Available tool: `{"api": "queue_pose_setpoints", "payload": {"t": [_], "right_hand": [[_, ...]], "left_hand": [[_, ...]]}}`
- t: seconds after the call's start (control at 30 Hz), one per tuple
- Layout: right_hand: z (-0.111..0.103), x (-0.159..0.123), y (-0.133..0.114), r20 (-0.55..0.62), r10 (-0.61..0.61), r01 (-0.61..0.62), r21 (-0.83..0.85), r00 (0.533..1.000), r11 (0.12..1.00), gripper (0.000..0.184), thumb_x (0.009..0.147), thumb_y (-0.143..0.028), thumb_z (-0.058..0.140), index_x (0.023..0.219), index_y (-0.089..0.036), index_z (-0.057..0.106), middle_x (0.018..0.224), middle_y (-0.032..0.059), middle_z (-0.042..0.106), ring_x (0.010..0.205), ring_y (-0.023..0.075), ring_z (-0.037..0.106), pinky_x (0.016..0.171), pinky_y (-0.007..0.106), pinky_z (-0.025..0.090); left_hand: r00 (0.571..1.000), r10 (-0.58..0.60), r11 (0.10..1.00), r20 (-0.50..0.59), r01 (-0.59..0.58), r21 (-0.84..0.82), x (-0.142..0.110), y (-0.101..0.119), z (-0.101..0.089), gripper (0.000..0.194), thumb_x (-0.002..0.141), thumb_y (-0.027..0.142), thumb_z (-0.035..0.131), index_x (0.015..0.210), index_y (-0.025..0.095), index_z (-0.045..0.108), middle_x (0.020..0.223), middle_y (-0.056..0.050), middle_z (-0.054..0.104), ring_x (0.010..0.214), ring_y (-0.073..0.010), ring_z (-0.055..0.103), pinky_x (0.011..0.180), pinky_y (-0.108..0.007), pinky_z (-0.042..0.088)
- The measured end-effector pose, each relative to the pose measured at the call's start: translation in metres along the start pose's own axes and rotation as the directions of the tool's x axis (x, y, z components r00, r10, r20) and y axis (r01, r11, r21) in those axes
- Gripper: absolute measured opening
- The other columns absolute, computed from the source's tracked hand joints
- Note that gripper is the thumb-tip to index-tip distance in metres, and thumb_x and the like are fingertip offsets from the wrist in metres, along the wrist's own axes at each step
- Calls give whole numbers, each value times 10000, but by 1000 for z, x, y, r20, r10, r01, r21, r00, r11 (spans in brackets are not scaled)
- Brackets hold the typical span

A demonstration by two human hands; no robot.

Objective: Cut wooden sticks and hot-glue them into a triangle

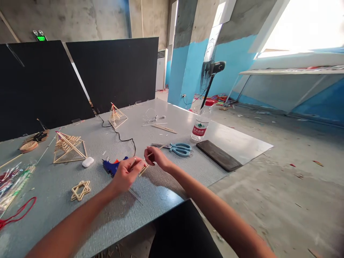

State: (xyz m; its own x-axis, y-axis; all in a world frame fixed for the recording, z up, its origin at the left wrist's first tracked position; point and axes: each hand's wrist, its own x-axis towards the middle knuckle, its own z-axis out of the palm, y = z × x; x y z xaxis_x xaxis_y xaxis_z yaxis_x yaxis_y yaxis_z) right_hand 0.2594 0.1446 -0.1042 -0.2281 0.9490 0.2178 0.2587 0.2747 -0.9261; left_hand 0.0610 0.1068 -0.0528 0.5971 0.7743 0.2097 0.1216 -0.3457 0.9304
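Observation:
My left hand [128,172] is closed in a pinch over the table, just in front of the blue glue gun [109,167]; what its fingertips hold is too small to make out. Close to its right, my right hand [157,157] is curled, with a short piece of thin wooden stick [151,154] between thumb and fingers. Several sticks [143,170] lie below the two hands, partly hidden. Blue-handled scissors [180,149] rest just beyond my right hand. A star made of sticks [80,190] lies to the left of my left hand.
Two stick pyramids [70,147] [117,116] stand farther back, one near a white earphone case [87,162]. On the right are a water bottle [200,125] and a dark phone [219,155]. A black cable [122,139] crosses the table [166,215]. Plastic packets [16,182] lie left.

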Motion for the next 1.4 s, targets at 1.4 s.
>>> {"api": "queue_pose_setpoints", "payload": {"t": [1.4], "right_hand": [[-169, -27, 44, 49, 173, -32, -901, 984, 434, 249, 960, -282, 506, 996, -83, 651, 985, 210, 688, 933, 274, 666, 820, 357, 477]], "left_hand": [[991, -94, 988, -97, 81, -132, -49, -29, 42, 396, 980, 521, 542, 965, 149, 677, 537, 95, 239, 493, -71, 193, 486, -231, 151]]}}
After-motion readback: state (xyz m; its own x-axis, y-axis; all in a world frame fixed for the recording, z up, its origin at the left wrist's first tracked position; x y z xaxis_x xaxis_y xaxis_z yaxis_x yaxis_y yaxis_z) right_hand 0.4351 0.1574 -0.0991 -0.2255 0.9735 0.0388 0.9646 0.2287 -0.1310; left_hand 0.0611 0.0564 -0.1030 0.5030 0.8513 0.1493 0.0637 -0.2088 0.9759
